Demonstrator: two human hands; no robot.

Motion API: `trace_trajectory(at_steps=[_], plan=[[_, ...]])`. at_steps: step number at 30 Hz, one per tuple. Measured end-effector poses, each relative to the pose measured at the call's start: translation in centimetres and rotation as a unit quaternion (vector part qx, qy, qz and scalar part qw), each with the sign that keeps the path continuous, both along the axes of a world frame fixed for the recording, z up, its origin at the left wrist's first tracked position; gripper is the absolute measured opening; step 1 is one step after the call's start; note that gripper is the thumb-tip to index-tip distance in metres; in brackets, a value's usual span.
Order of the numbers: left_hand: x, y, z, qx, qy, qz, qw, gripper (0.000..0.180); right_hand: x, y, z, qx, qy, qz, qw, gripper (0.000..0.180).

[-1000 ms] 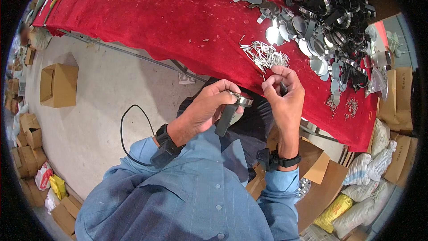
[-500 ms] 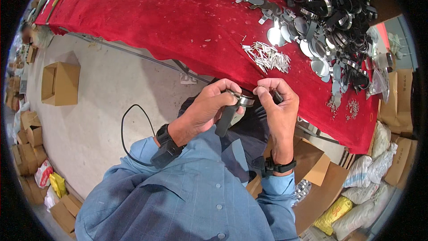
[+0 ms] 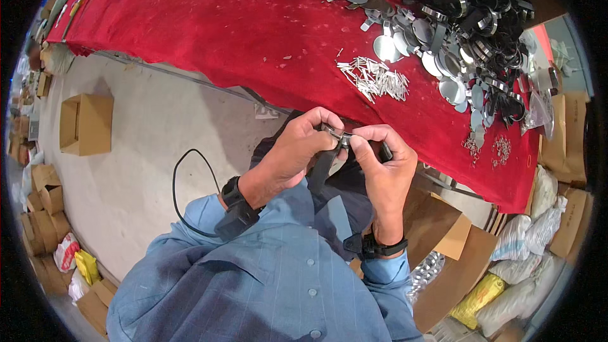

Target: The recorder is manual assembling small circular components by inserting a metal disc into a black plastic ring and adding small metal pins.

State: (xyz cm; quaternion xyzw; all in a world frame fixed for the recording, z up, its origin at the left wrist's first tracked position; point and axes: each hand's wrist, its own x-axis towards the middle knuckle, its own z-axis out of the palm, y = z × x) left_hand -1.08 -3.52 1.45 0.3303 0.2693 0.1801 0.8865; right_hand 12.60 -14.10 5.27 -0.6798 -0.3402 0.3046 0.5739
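My left hand [image 3: 297, 152] pinches a dark strap [image 3: 322, 171] at its small metal buckle [image 3: 335, 134]; right hand [image 3: 380, 164] closed on the same buckle | held above my lap, near the red table [image 3: 240, 31]; metal pins [image 3: 373, 79] beyond | strap looks light, limp; I'd grip the stiff buckle

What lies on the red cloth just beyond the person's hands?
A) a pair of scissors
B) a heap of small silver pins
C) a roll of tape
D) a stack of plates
B: a loose heap of small silver pins lies on the red cloth, just past the left hand and right hand, which together hold a small dark strap piece.
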Motion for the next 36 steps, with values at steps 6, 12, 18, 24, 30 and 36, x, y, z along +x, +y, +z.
trace_trajectory(at_steps=[6, 12, 18, 24, 30, 36], plan=[[0.2, 0.0, 0.2, -0.006, -0.003, 0.013, 1.0, 0.027, -0.9, -0.1, -0.9, 0.033, -0.039, -0.008, 0.999, 0.009], [-0.3, 0.2, 0.2, -0.024, -0.009, 0.029, 0.999, 0.027, -1.1, -0.2, -1.8, 0.036, -0.074, 0.0, 0.997, 0.007], [-0.3, -0.1, 0.0, -0.013, -0.018, 0.039, 0.999, 0.029, -1.5, -0.1, -1.0, 0.027, -0.045, -0.015, 0.999, 0.007], [-0.9, -0.1, 0.0, -0.022, -0.056, 0.03, 0.998, 0.027, -1.4, -0.5, -1.7, 0.039, -0.074, 0.0, 0.997, 0.006], [-0.9, -0.7, 0.6, 0.025, -0.04, 0.048, 0.998, 0.032, -2.1, -0.8, -1.0, 0.034, -0.032, -0.009, 0.999, 0.004], [-0.9, -1.2, 0.6, 0.084, -0.035, 0.07, 0.993, 0.03, -1.7, -1.2, -1.3, 0.065, -0.143, 0.004, 0.988, 0.007]])
